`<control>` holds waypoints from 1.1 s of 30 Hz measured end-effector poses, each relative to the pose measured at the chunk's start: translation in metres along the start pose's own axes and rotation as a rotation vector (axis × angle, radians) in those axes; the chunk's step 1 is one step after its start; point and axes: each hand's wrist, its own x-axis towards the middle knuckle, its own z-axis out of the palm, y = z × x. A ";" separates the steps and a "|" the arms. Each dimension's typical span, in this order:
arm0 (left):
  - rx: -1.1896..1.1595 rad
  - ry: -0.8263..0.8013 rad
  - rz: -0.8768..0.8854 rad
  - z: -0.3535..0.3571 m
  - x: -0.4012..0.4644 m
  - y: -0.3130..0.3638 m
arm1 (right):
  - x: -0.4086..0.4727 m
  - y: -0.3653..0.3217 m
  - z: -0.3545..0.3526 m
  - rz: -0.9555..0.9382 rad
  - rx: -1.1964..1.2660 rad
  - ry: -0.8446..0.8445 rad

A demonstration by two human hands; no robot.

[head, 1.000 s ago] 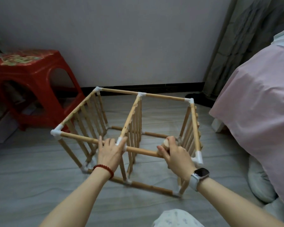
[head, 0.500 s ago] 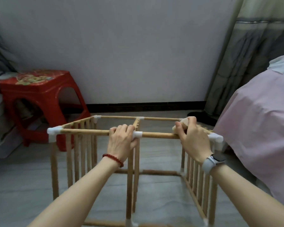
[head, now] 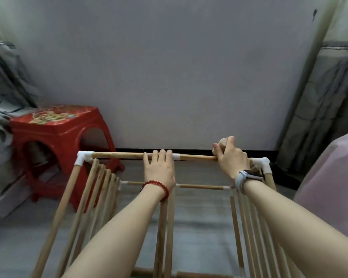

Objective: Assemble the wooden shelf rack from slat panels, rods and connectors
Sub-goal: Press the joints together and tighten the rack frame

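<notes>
Since the earlier frames the rack had tipped further toward the camera, and both hands had stayed on the same top rail.

Left hand (head: 159, 169) lay palm-down on the near top wooden rod (head: 119, 155), fingers straight and close together, draped over the rail right beside the white mid connector (head: 176, 156). Pressing, not gripping.

Right hand (head: 230, 157) sat at 3 o'clock from the left, fingers and thumb curled round a short, pale, round-ended wooden piece (head: 221, 143) that poked up above the rail. Couldn't tell what that piece was or whether it touched the rod.

Outward: white corner connector (head: 82, 157) at the rail's 9 o'clock end, another white corner connector (head: 262, 163) just beside the right wrist. Left slat panel (head: 100, 189) and right slat panel (head: 253, 217) ran from those corners toward the camera. Far cross rod (head: 201, 186) sat parallel to the top rail, below it in frame.

Key relation: rail's long axis ran 9-to-3 across both hands; the right corner joint lay at 3 o'clock, near the right hand and well apart from the left. My read: right hand does any seating at that corner while the left braces mid-rail.

Red plastic stool (head: 56, 133) stood at 9 o'clock; pink bedding (head: 329, 177) at 3.
</notes>
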 end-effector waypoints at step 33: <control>-0.010 -0.428 0.153 0.067 -0.053 0.034 | 0.021 0.009 -0.009 -0.059 0.155 -0.129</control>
